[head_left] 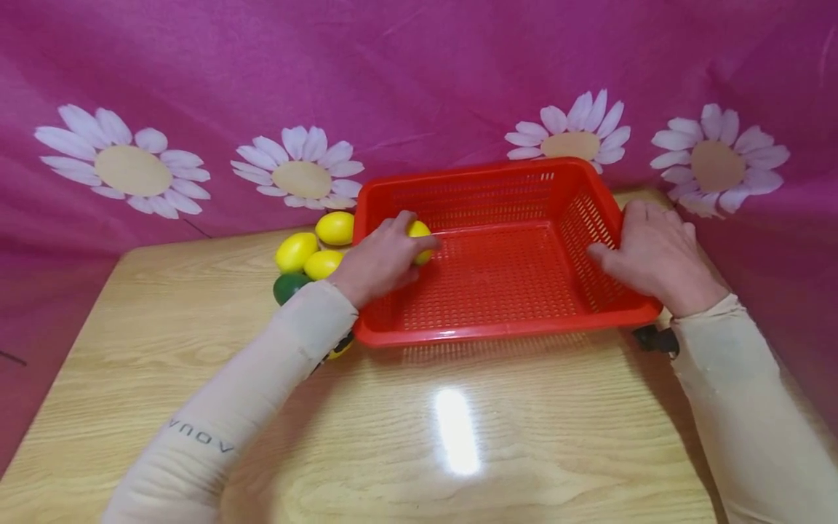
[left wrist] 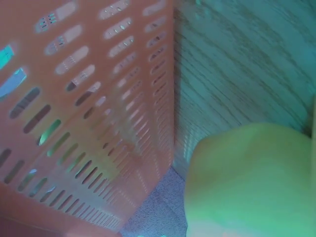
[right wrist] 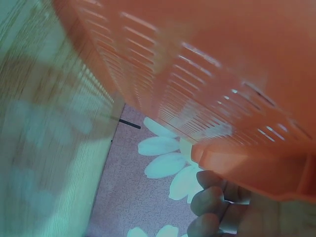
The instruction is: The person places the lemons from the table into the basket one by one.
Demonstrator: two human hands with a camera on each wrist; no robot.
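Observation:
Reaching over the left rim of a red plastic basket (head_left: 497, 332), my left hand (head_left: 382, 258) holds a yellow lemon (head_left: 420, 240) inside it, above the floor of the basket. My right hand (head_left: 661, 251) grips the basket's right rim, thumb on the inner side and fingers (right wrist: 207, 200) outside beneath the lip. Close by the basket's left side lie several lemons (head_left: 297, 252) and a dark green fruit (head_left: 290, 289), partly covered by my left forearm. In the left wrist view a rounded yellow-green lemon (left wrist: 252, 182) appears beside the slotted basket wall.
The basket stands on a light wood-grain table (head_left: 366, 451). Behind it hangs a magenta cloth (head_left: 432, 80) printed with white daisies. Another yellow fruit (head_left: 342, 348) peeks out under my left wrist. A dark wrist device (head_left: 657, 340) sits under my right wrist.

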